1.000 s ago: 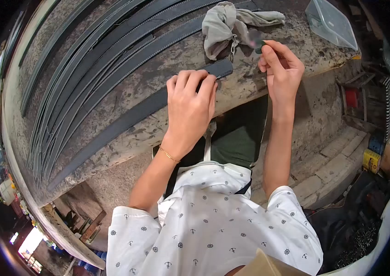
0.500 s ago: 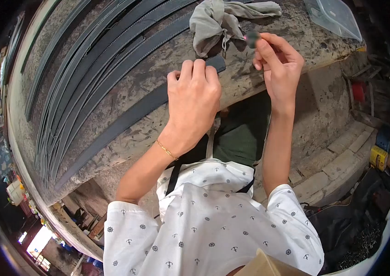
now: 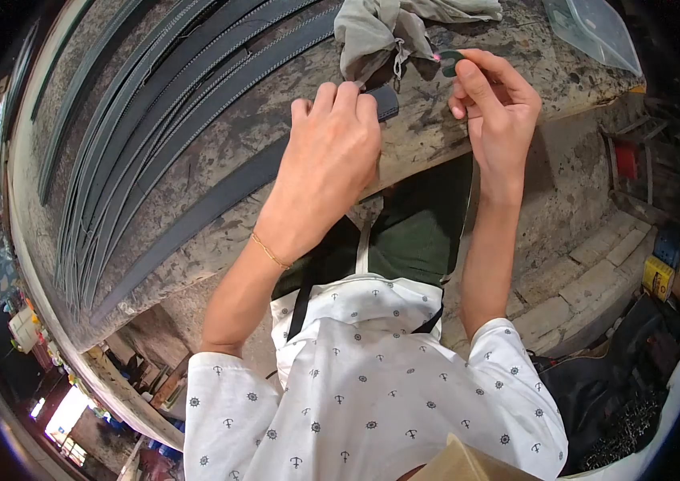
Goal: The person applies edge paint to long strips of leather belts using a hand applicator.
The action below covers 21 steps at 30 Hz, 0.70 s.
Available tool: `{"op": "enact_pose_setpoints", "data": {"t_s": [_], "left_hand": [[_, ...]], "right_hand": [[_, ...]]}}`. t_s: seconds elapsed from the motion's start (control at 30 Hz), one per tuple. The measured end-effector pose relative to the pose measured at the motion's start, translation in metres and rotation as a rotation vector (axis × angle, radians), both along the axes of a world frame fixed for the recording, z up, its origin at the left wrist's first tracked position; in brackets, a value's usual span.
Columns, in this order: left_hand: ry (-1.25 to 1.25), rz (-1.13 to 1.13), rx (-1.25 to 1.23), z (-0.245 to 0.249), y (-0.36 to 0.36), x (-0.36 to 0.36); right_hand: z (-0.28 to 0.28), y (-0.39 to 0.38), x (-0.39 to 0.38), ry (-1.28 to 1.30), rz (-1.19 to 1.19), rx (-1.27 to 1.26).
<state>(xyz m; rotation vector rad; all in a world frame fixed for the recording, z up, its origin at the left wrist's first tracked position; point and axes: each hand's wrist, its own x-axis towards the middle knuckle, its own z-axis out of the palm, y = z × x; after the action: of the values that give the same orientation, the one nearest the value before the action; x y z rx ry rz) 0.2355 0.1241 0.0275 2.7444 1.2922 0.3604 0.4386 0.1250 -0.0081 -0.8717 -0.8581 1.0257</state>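
Observation:
Knuckles up, my left hand closes its curled fingers over a dark grey belt strap near the bench's front edge. The strap's squared end sticks out to the right of the fingers. My right hand pinches a small dark loop between thumb and fingertips, raised over the bench. A small bright pink spot shows at the loop's left side; I cannot make out what it is. A crumpled grey cloth lies just beyond both hands, with a short chain-like cord hanging from it.
Several stitched grey straps fan out across the left of the stained bench. A clear plastic container stands at the far right corner. On the lower right are a yellow box, a red item and a dark bag-like heap.
My left hand has shifted slightly left and up along the strap. My right hand has moved a little right, and the loop has turned to show its curved inside.

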Motion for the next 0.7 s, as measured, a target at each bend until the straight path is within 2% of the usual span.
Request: {"op": "enact_pose_setpoints", "data": {"t_s": [0.1, 0.17, 0.23, 0.4, 0.53, 0.7], "left_hand": [[-0.133, -0.048, -0.043, -0.003, 0.008, -0.006], [-0.324, -0.078, -0.091, -0.006, 0.011, -0.010], [-0.357, -0.071, -0.113, -0.005, 0.010, -0.013], [-0.530, 0.056, -0.119, -0.016, 0.001, -0.021], [-0.488, 0.035, -0.020, -0.017, -0.005, -0.015], [-0.283, 0.051, 0.130, -0.020, -0.011, -0.002]], "right_hand": [[0.000, 0.000, 0.001, -0.017, 0.009, 0.000], [0.000, 0.000, 0.001, -0.026, 0.015, -0.005], [0.000, 0.000, 0.001, -0.052, -0.008, -0.007], [-0.009, -0.002, 0.008, -0.047, 0.026, -0.018], [-0.010, -0.003, 0.009, -0.033, -0.002, -0.060], [-0.010, -0.003, 0.010, -0.037, 0.006, -0.059]]}}
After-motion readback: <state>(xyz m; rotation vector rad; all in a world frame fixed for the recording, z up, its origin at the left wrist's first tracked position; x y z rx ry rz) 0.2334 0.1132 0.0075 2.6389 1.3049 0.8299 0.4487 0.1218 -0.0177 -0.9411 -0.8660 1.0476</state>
